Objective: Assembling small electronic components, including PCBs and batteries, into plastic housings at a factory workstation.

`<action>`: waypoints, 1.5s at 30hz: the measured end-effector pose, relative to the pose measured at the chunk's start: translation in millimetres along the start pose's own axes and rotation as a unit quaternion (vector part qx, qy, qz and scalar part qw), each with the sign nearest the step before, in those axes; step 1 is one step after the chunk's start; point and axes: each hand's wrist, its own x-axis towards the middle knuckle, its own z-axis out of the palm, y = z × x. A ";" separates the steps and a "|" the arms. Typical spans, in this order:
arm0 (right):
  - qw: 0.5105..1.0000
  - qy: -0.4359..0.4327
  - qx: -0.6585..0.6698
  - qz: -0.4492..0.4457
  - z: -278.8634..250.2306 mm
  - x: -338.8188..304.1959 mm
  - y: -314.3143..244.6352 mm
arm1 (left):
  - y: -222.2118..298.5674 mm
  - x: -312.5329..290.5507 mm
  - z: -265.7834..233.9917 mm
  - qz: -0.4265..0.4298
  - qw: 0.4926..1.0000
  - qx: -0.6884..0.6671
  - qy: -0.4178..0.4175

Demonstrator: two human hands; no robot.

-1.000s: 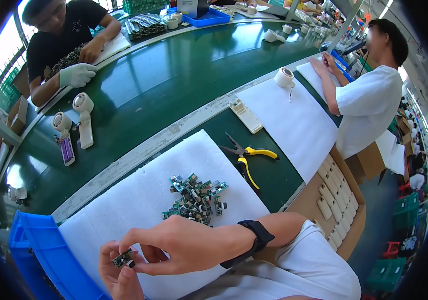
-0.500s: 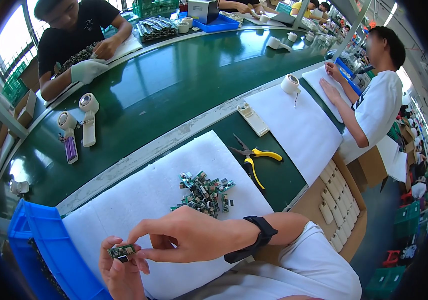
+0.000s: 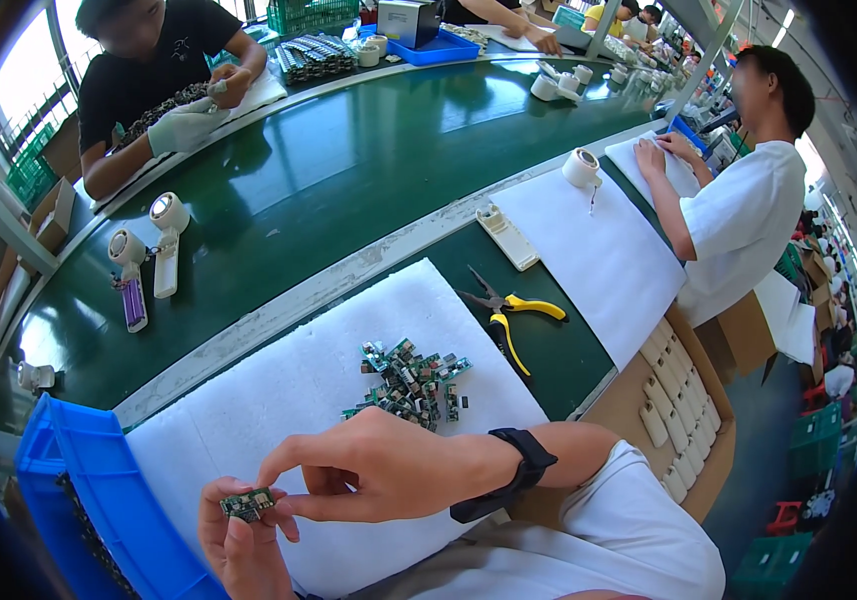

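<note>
A small green circuit board (image 3: 248, 504) is pinched between my two hands over the lower left of a white foam sheet (image 3: 249, 412). My left hand (image 3: 239, 550) grips its left side and underside between thumb and fingers. From the right, my right hand (image 3: 374, 468), with a black band on the wrist, has thumb and index finger closed on the board's right end. Just beyond my right hand lies a loose pile of similar circuit boards (image 3: 409, 385) on the foam. Pliers with yellow and black handles (image 3: 514, 310) lie to the right of the sheet.
A blue bin (image 3: 99, 490) stands at my left. Beyond the foam, a green conveyor belt (image 3: 349, 160) carries white handheld fan parts (image 3: 166, 245). A cream casing (image 3: 507, 238) lies near the pliers. At right is a carton of cream casings (image 3: 684, 410). Co-workers sit across and to the right.
The circuit board has tilted in my fingers, showing more of its face. Fan parts on the belt have shifted slightly left. The co-workers' hands have moved.
</note>
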 end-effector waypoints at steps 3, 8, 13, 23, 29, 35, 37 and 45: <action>1.000 0.000 -0.014 -0.008 0.1 0.1 0.4 | 0.7 -0.6 0.1 0.002 1.000 0.000 -0.002; 1.000 -0.003 -0.007 -0.003 -1.3 0.6 0.0 | 4.3 -3.1 3.0 -0.002 0.999 0.028 -0.026; 1.000 -0.002 -0.006 0.000 -2.0 0.4 -2.7 | 4.6 -3.6 2.7 -0.010 0.999 0.045 -0.020; 1.000 0.007 0.005 0.016 -2.0 0.1 -4.5 | 6.2 -4.0 4.5 -0.017 0.998 0.057 -0.030; 1.000 0.009 0.004 0.014 -1.9 0.9 -3.8 | 5.5 -4.5 3.2 -0.024 0.996 0.072 -0.046; 1.000 0.013 0.004 0.016 -2.1 0.0 -2.5 | 1.7 -5.5 1.8 -0.031 0.995 0.078 -0.049; 1.000 0.013 0.002 0.017 -2.2 0.0 -2.5 | 1.8 -6.3 1.4 -0.041 0.994 0.090 -0.043; 1.000 0.015 0.005 0.017 -1.4 0.4 -3.2 | 6.4 -7.8 5.4 -0.058 0.992 0.099 -0.048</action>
